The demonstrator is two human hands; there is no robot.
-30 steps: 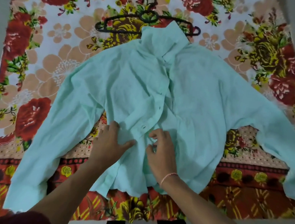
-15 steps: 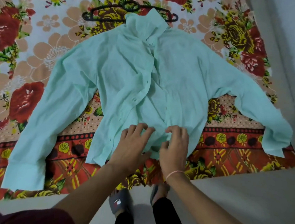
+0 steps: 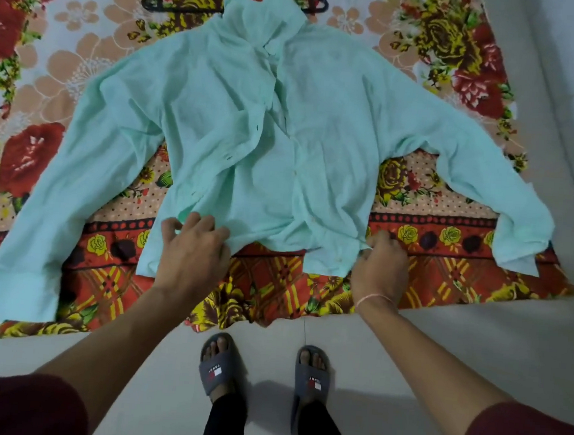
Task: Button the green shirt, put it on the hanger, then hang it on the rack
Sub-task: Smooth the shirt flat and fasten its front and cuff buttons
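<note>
**Now both hands at the shirt hem**

The green shirt is spread face up, sleeves out, on a floral bedsheet. Its lower hem is pinched at two places: the left hand has closed fingers on the hem's left part, and the right hand is closed on the hem's right corner. A black hanger lies beyond the collar, partly covered by it. Grey slippers stand on the pale floor.
</note>
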